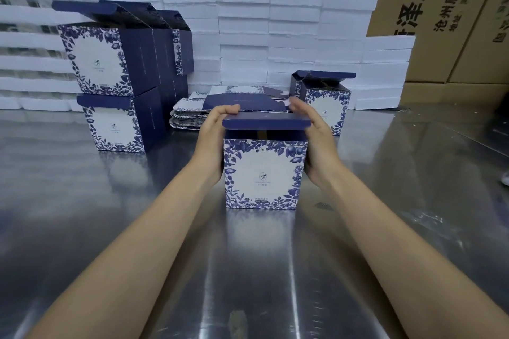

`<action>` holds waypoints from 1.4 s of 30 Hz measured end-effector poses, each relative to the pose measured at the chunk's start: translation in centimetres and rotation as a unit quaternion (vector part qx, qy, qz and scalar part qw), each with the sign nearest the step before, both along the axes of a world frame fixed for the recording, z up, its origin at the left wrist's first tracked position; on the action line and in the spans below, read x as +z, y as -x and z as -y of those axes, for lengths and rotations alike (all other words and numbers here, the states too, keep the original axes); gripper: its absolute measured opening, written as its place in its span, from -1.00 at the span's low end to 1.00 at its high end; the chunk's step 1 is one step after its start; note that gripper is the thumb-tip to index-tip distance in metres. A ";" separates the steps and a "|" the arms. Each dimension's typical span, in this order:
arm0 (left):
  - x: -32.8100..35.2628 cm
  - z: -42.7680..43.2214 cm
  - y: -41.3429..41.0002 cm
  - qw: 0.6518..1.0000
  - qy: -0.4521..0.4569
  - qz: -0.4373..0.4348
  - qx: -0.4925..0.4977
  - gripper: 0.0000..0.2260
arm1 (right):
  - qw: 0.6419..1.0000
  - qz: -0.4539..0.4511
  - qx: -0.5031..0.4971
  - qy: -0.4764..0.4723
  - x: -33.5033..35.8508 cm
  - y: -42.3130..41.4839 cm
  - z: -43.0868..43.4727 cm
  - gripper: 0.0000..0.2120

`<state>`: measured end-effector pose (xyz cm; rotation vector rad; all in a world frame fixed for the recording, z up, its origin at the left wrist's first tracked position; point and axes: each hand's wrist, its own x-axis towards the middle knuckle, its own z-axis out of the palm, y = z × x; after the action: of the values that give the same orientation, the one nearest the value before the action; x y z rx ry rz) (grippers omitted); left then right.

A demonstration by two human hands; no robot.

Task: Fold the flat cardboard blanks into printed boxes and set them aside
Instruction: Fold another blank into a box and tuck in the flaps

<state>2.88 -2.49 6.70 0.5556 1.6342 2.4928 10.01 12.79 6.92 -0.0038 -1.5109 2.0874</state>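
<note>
A folded box [263,173] with blue floral print on white stands upright on the steel table [110,215] in the middle of the view. Its dark blue lid flap [265,121] is tipped forward over the open top. My left hand [213,140] lies against the box's left side with its fingers up at the lid's back left corner. My right hand [316,140] cups the right side, fingers reaching behind the lid. Behind the box lies a stack of flat blanks [192,115].
Finished boxes [110,77] are stacked two high at the left, lids raised. Two more boxes [327,102] stand at the right behind my right hand. White foam blocks [275,22] wall the back of the table. Brown cartons [454,22] rise at the right.
</note>
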 end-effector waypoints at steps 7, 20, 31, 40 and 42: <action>-0.6 0.4 -0.6 0.999 0.022 -0.045 0.016 -0.66 | 0.994 0.011 0.111 -0.008 -0.7 -0.9 -0.8 -0.44; -1.3 1.7 0.1 0.931 0.243 -0.269 0.037 -0.43 | 0.959 -0.089 -0.138 -0.231 -1.8 0.1 -1.2 -0.74; -0.5 0.9 -1.2 0.888 0.205 -0.384 0.151 -0.91 | 0.922 -0.097 -0.143 -0.346 -2.1 -0.2 -0.1 -0.89; 2.0 1.2 -2.3 0.942 0.141 -0.291 0.088 -0.90 | 0.954 -0.104 -0.127 -0.252 0.1 -0.9 1.2 -0.91; 1.9 1.1 -2.3 0.942 0.144 -0.285 0.105 -0.86 | 0.957 -0.107 -0.122 -0.240 0.4 -1.0 1.4 -0.85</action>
<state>5.20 -3.58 8.60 1.2010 2.3172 2.2808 11.02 11.41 7.27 0.2009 -1.7436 1.4414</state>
